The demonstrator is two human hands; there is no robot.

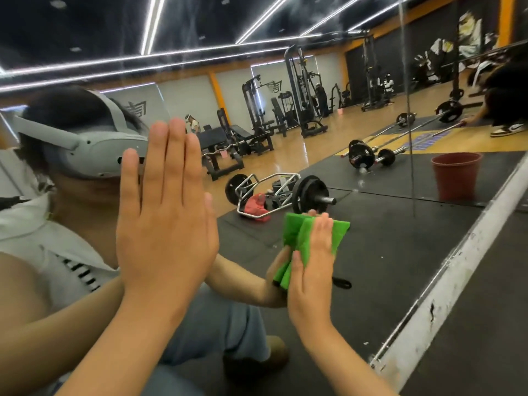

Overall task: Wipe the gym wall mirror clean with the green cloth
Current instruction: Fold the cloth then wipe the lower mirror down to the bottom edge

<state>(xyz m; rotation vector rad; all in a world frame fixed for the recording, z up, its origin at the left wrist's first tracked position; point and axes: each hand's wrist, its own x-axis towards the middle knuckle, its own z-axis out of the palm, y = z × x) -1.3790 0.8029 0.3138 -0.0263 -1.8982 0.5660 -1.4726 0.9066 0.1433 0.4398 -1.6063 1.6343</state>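
The wall mirror (pixel 371 238) fills nearly the whole view and reflects the gym and me. My left hand (pixel 165 212) lies flat against the glass at left of centre, fingers straight and together, pointing up. My right hand (pixel 311 270) presses the folded green cloth (pixel 340 232) flat onto the mirror lower down, to the right of the left hand. Its fingers are straight over the cloth. The cloth sticks out above, left and right of that hand. Faint vertical streaks show on the glass higher up.
The mirror's scuffed white bottom frame (pixel 445 292) runs diagonally at lower right, with black rubber floor (pixel 485 324) beyond it. Reflected in the glass are a red bucket (pixel 455 175), barbells (pixel 285 195), weight machines and other people far off.
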